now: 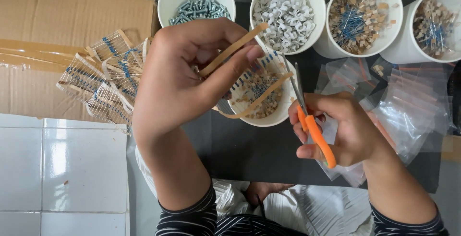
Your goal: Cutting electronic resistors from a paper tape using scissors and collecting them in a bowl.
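My left hand [180, 75] holds a taped strip of blue resistors [254, 80] by its tan paper band, stretched over a white cup [283, 113] that holds cut resistor pieces. My right hand [343, 128] grips orange-handled scissors [312, 125]; the metal blades point up toward the strip's right end and look nearly closed. The blade tips sit just above the cup's right rim.
Several white cups stand along the back: one with metal screws [199, 8], one with white clips [285, 12], two with cut resistors [357, 17]. Loose resistor strips [103, 80] lie on cardboard [43, 24] at left. Clear plastic bags [408, 104] lie at right on a black mat [249, 154].
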